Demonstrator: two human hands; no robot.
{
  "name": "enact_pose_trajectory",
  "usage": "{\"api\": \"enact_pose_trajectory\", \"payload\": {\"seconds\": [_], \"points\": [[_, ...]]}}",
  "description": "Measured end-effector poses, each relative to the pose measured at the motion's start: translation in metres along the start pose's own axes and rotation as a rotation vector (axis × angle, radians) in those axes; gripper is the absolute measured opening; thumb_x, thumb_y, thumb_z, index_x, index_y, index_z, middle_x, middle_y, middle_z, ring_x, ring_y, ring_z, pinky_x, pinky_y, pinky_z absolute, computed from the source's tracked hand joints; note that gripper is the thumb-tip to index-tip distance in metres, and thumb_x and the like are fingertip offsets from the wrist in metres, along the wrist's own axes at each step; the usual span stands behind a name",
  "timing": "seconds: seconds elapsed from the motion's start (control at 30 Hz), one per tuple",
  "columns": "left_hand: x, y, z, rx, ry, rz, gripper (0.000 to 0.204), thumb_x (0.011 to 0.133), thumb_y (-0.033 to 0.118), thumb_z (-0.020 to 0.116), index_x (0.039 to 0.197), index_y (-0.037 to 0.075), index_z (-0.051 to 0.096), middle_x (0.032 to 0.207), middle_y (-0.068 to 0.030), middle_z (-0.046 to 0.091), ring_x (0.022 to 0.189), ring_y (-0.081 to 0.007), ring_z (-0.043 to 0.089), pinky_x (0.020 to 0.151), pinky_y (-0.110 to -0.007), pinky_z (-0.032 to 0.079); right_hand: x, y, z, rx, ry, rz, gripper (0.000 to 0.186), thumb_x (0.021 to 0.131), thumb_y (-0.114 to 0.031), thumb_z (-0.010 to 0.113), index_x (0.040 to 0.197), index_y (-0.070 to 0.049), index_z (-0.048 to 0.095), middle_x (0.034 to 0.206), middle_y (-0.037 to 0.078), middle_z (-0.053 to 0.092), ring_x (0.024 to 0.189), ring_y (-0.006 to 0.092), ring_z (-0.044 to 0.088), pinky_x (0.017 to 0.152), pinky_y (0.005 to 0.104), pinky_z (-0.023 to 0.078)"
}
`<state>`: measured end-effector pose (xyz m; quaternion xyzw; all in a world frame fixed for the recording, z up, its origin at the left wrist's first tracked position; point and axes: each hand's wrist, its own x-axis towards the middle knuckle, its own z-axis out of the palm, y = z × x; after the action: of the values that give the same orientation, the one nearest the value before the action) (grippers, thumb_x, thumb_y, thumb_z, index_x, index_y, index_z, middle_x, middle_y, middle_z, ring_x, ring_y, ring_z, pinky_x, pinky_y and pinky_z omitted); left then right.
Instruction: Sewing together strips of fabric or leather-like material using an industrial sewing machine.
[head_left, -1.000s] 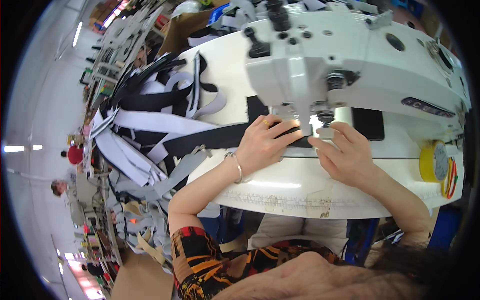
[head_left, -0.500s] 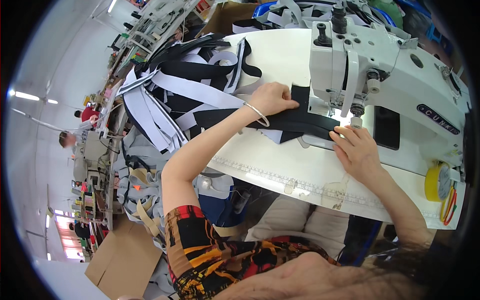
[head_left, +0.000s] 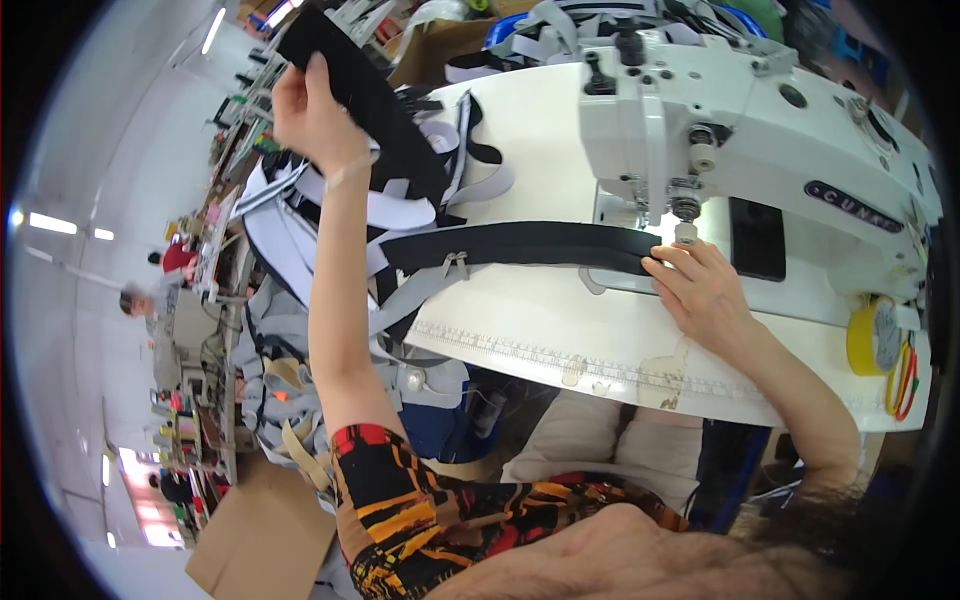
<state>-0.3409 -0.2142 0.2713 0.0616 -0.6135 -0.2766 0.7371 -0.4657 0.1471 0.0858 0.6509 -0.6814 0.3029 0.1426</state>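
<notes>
My left hand point(head_left: 315, 110) is raised at upper left, fingers closed on a wide black fabric piece point(head_left: 365, 105) that hangs down toward the pile of black and white strips point(head_left: 280, 230). Lower down, a long black strip point(head_left: 520, 242) lies across the white sewing table point(head_left: 520, 345) below the sewing machine head point(head_left: 750, 150), with a zipper slider near its left part. My right hand point(head_left: 700, 295) holds the right end of that strip near the presser area, fingertips on it; the underside is hidden.
A black rectangle point(head_left: 757, 240) lies right of the needle area. Yellow tape point(head_left: 870, 335) and orange-handled scissors point(head_left: 905, 380) are at the right edge. A box of fabric strips point(head_left: 540, 35) stands behind; cardboard point(head_left: 250, 510) is lower left. Co-workers point(head_left: 172, 260) are at distant machines.
My left hand has moved up and left, lifting the wide black piece away from the machine. My right hand stays at the strip's end, shifting only slightly.
</notes>
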Motion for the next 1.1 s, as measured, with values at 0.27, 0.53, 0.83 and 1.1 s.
{"api": "enact_pose_trajectory", "payload": {"seconds": [0.27, 0.53, 0.83, 1.1], "points": [[-0.180, 0.071, -0.012, 0.276, -1.083, 0.470, 0.032, 0.064, -0.004, 0.073, 0.092, 0.012, 0.074, 0.086, -0.0022, 0.064, 0.066, -0.0171, 0.058, 0.054, -0.028, 0.048, 0.000, 0.001, 0.006, -0.025, 0.035, -0.047, 0.028, 0.077, -0.012, 0.071, 0.103, -0.005, 0.068, 0.109, 0.005, 0.061, 0.105, 0.0243, 0.056, 0.089, 0.0380, 0.047], [-0.217, 0.059, -0.004, 0.107, -1.268, 0.272, 0.030, 0.069, 0.004, 0.073, 0.098, 0.005, 0.068, 0.114, -0.0112, 0.066, 0.105, -0.0323, 0.065, 0.088, -0.043, 0.053, 0.000, 0.000, 0.004, 0.001, -0.019, -0.016, 0.023, 0.075, -0.011, 0.071, 0.096, -0.003, 0.066, 0.105, 0.008, 0.059, 0.107, 0.0260, 0.054, 0.091, 0.0405, 0.047], [-0.215, 0.062, -0.002, 0.197, -1.380, 0.263, 0.032, 0.075, 0.014, 0.075, 0.106, 0.008, 0.066, 0.124, -0.0096, 0.062, 0.115, -0.0320, 0.059, 0.096, -0.047, 0.045, 0.002, -0.001, 0.000, 0.022, -0.040, 0.001, 0.024, 0.073, -0.009, 0.072, 0.095, -0.002, 0.066, 0.099, 0.011, 0.057, 0.106, 0.0279, 0.055, 0.090, 0.0407, 0.048], [-0.213, 0.063, 0.001, 0.194, -1.356, 0.331, 0.035, 0.075, 0.017, 0.077, 0.109, 0.014, 0.068, 0.119, -0.0062, 0.064, 0.098, -0.0269, 0.061, 0.088, -0.045, 0.046, 0.003, -0.002, -0.001, 0.028, -0.034, 0.012, 0.022, 0.072, -0.009, 0.073, 0.091, -0.002, 0.065, 0.098, 0.012, 0.057, 0.104, 0.0283, 0.055, 0.088, 0.0406, 0.048]]}}
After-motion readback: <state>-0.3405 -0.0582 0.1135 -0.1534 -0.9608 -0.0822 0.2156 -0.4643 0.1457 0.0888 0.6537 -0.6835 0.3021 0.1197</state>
